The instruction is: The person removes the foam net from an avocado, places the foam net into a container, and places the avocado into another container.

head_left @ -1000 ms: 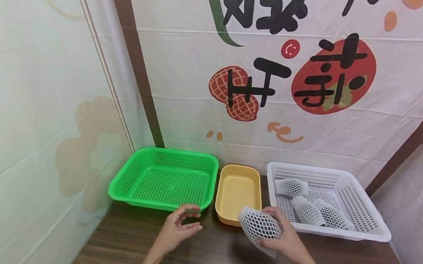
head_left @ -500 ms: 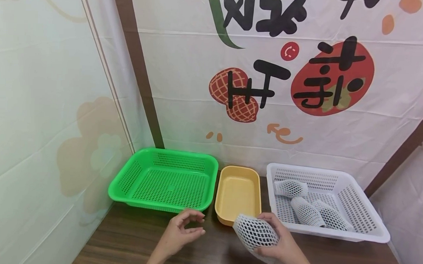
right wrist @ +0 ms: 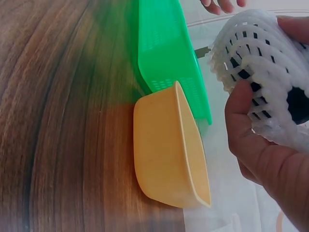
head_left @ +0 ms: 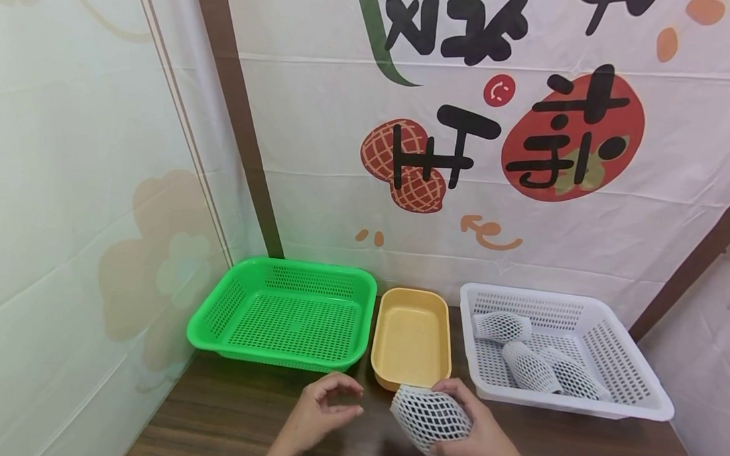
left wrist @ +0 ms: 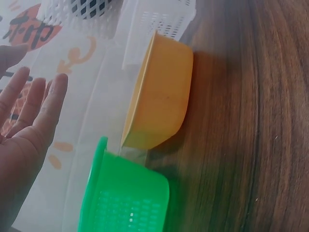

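Note:
My right hand (head_left: 475, 430) grips a white foam fruit net (head_left: 431, 417) above the table, in front of the yellow tray (head_left: 412, 337). Something dark shows through the net's mesh in the right wrist view; its kind cannot be made out. To the left, my left hand (head_left: 321, 413) is held in the air with relaxed, slightly bent fingers and nothing in them, near the front of the green basket (head_left: 278, 364). A gap separates it from the net. In the white basket (head_left: 567, 401) at the right lie several similar foam nets (head_left: 529, 366).
Green basket, yellow tray and white basket stand in a row along the back of the brown wooden table (head_left: 226, 411). Behind them hangs a printed white cloth (head_left: 319, 152). Another pale cloth wall (head_left: 68, 244) closes off the left side.
My right hand has brought the net toward me and a little left. My left hand has come slightly right and nearer to me. Baskets and tray stay put.

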`<action>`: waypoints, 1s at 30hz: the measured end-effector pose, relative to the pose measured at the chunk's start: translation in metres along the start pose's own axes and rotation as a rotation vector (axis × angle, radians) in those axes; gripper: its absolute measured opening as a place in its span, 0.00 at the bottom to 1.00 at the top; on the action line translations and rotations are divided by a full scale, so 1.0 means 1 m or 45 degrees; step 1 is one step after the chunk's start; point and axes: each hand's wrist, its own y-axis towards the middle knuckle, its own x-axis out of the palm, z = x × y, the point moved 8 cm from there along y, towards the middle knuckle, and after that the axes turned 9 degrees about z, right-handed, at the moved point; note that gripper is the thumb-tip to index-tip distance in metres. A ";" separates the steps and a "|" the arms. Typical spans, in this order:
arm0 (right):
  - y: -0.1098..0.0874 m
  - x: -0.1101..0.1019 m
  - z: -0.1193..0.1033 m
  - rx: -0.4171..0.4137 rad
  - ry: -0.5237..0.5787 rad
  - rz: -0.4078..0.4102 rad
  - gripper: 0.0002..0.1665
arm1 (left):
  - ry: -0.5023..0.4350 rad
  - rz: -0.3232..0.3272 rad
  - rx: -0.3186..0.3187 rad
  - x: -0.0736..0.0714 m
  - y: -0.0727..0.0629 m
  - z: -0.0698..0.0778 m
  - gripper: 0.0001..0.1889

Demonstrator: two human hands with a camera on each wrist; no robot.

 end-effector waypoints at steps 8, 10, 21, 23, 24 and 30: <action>-0.002 0.007 -0.001 -0.024 -0.006 -0.045 0.42 | 0.036 -0.017 0.067 0.006 -0.002 -0.001 0.11; -0.002 0.009 -0.001 -0.042 0.012 -0.075 0.41 | 0.060 -0.019 0.098 0.008 -0.002 0.000 0.10; -0.003 0.017 0.007 0.046 0.027 -0.113 0.43 | 0.113 -0.065 0.165 0.017 -0.005 -0.001 0.07; -0.004 0.018 0.007 0.063 0.024 -0.110 0.42 | 0.106 -0.063 0.153 0.017 -0.004 -0.002 0.07; -0.004 0.018 0.006 0.068 0.024 -0.110 0.42 | 0.102 -0.062 0.150 0.018 -0.004 -0.003 0.07; -0.004 0.021 0.002 0.008 0.044 -0.129 0.42 | 0.085 -0.073 0.158 0.021 -0.003 -0.002 0.05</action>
